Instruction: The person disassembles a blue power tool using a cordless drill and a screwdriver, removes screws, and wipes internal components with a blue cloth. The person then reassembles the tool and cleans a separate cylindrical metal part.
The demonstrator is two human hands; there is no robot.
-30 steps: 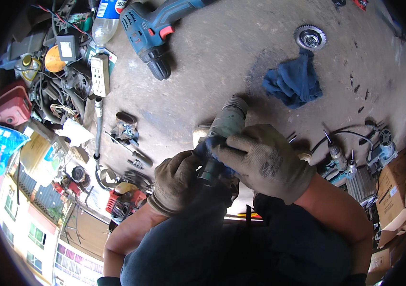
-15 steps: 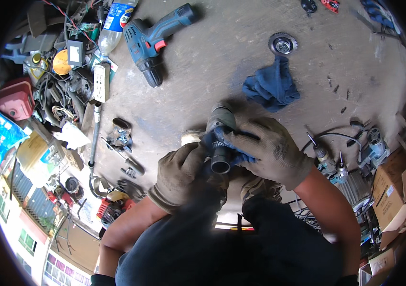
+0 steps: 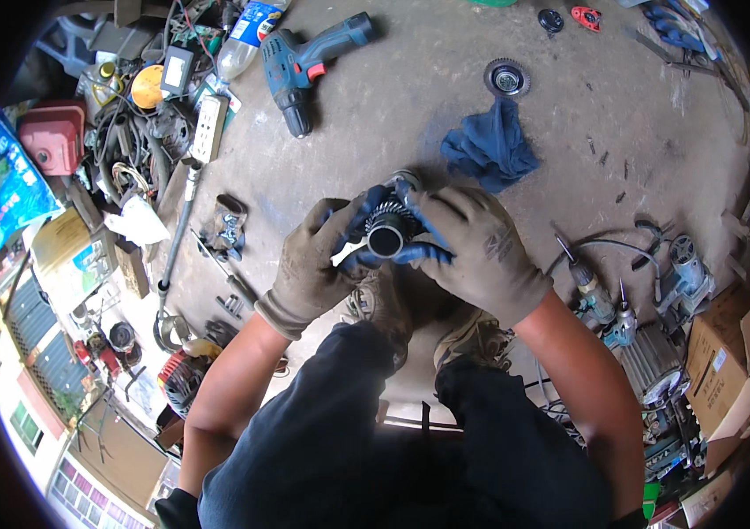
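Observation:
Between both hands, above my feet, is a dark metal tube with a toothed gear ring (image 3: 386,227). Its open round end points toward me; the far end is partly covered by my fingers. My left hand (image 3: 311,264), in a tan work glove with dark blue fingertips, grips it from the left. From the other side my right hand (image 3: 482,251), gloved alike, closes around it with fingers on top and thumb below. Just beyond lies a crumpled blue cloth (image 3: 491,148) on the floor, with a round metal gear (image 3: 507,81) above it.
A blue cordless drill (image 3: 291,81) lies at the far left. Beside it are a power strip (image 3: 208,129) and a heap of parts. At right sit power tools (image 3: 591,291), an electric motor (image 3: 653,357) and an open cardboard box (image 3: 727,370).
Both hands have raised the geared tube and turned it so its open end and teeth face me more directly. My left hand has spread further around it. The whole view has shifted slightly.

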